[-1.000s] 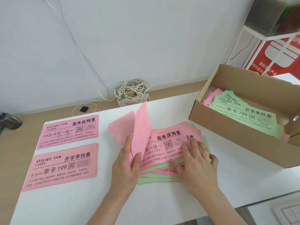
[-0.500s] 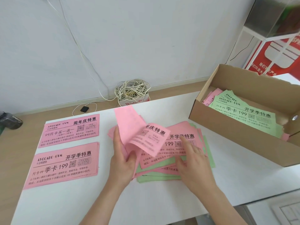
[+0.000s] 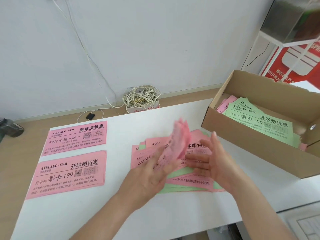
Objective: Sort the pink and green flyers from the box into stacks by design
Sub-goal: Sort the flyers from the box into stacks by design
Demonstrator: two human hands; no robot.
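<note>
Clearly the sorting is at an early stage. Two pink stacks lie on the left of the desk (image 3: 121,213): the far stack (image 3: 76,137) in one design and the near stack (image 3: 69,174) in another, both thin and squared. No green stack is started yet.

In the middle lies a mixed pile (image 3: 190,183) of pink and green sheets, fanned out and unsorted. The left hand (image 3: 149,174) grips a pink flyer (image 3: 180,141) raised off that pile. It is blurred, so its design cannot be read, nor can I tell whether it is one sheet or several. The right hand (image 3: 211,161) is released, fingers straight, just over the right part of the pile; whether it touches the paper is unclear.

At the far right the box (image 3: 242,146) holds more: green flyers (image 3: 270,125) on top, pink edges beneath. Most of the job is left. The held sheet needs its stack, then the pile, then the box, and the greens need stacks of their own.
</note>
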